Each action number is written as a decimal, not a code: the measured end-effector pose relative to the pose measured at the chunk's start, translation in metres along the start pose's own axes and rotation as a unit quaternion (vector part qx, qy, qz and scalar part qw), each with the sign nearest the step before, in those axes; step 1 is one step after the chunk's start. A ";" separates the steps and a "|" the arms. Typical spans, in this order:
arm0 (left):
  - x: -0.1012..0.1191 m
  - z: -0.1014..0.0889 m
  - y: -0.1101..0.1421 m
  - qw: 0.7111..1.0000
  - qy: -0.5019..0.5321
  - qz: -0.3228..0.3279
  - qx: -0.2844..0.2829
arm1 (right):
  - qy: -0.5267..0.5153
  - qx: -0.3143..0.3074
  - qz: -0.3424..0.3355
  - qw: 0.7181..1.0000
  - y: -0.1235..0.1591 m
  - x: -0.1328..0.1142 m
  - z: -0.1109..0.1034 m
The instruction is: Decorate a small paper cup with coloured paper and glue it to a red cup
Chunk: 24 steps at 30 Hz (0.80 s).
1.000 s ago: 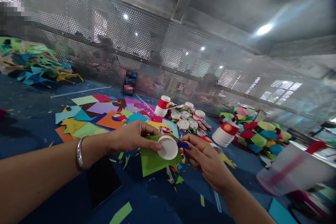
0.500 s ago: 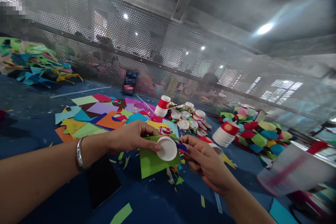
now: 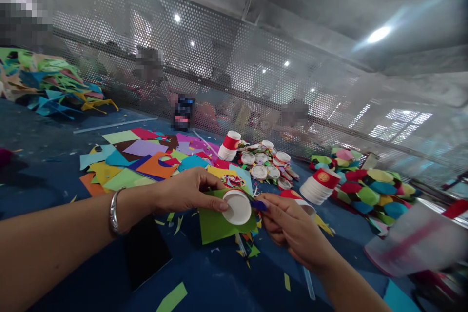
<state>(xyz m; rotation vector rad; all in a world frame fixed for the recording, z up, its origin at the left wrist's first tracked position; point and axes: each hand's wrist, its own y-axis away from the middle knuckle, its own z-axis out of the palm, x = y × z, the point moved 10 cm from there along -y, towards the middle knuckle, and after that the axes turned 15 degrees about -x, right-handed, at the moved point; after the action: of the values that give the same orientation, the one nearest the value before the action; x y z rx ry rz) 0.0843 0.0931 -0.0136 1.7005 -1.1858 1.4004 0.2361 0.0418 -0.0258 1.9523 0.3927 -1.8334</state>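
A green paper sheet is pinched in my left hand, with the thumb pressing a round white disc flat against it. The disc has a raised rim and resembles a paper cup's base. My right hand is closed on scissors with a purple handle, right beside the disc's right edge. Their blades are mostly hidden by the paper and fingers. Beneath the sheet, paper scraps and a thin clear-barrelled pen-like item lie on the blue table.
Coloured paper sheets spread behind my left hand. Stacked red-and-white paper cups and a pile of cup bases lie farther back. At right stands a translucent bucket. A perforated metal screen borders the table.
The whole view has shifted slightly, so things appear a little farther right. Both hands keep their grips, and the scissors stay at the disc's right edge.
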 end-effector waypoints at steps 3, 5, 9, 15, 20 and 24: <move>-0.001 -0.002 0.000 1.000 -0.022 -0.003 0.004 | 0.012 0.006 0.006 1.000 0.000 0.001 -0.001; -0.003 -0.002 0.000 1.000 -0.028 -0.004 0.003 | 0.013 0.008 0.007 1.000 0.000 0.001 -0.001; -0.007 -0.002 -0.002 1.000 -0.024 -0.013 -0.003 | 0.025 0.008 0.007 1.000 0.001 0.000 0.000; -0.010 0.002 -0.003 0.999 -0.019 -0.026 -0.015 | 0.041 0.000 0.000 0.999 0.003 -0.003 0.003; -0.010 0.003 -0.002 0.999 -0.010 -0.031 -0.020 | 0.053 0.009 -0.005 0.999 0.002 -0.002 0.000; -0.004 0.000 0.001 0.999 -0.006 -0.041 0.004 | 0.058 0.031 -0.008 0.998 0.000 -0.002 -0.004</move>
<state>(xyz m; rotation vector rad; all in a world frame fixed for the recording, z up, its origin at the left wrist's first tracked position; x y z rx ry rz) 0.0830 0.0940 -0.0176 1.7445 -1.1064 1.3491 0.2397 0.0442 -0.0233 2.1111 0.3933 -1.7661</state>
